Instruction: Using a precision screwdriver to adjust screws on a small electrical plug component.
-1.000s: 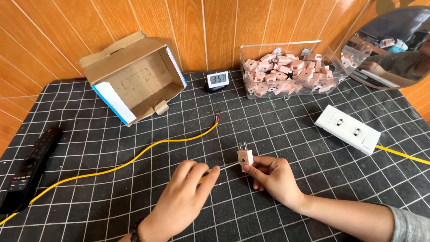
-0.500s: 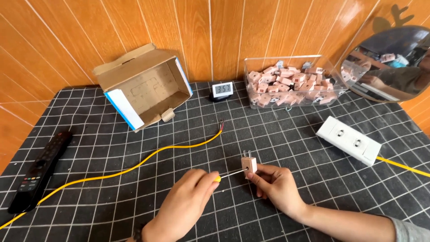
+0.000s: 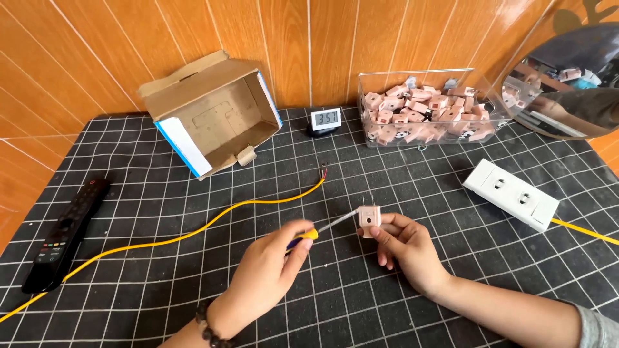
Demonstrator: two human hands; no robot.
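Pale pink plastic: one small plug (image 3: 369, 220), two metal prongs pointing up, pinched at its lower edge by the fingers of the right hand (image 3: 407, 251), which is curled closed around it. One screwdriver (image 3: 322, 227), yellow-and-blue handle, slim metal shaft, its tip against the plug's left side. The left hand (image 3: 267, 274) is wrapped tight round the handle; a dark bead bracelet (image 3: 207, 322) sits on that wrist.

Just beyond the left hand, one yellow cable (image 3: 193, 233) runs across the black gridded mat (image 3: 161, 193), its bared end lying a little past the plug. To the right of the right hand, one white power strip (image 3: 511, 193) with two sockets showing, with a yellow cord (image 3: 583, 231) of its own. Far left of the left hand, one black remote control (image 3: 64, 235).

Further out, past both hands: one open cardboard box (image 3: 209, 113) tipped on its side, one small digital clock (image 3: 325, 120), one clear bin (image 3: 425, 109) heaped with pink plugs, too many to count. Round mirror (image 3: 567, 71) at far right. Wooden panel wall (image 3: 258, 38) behind.
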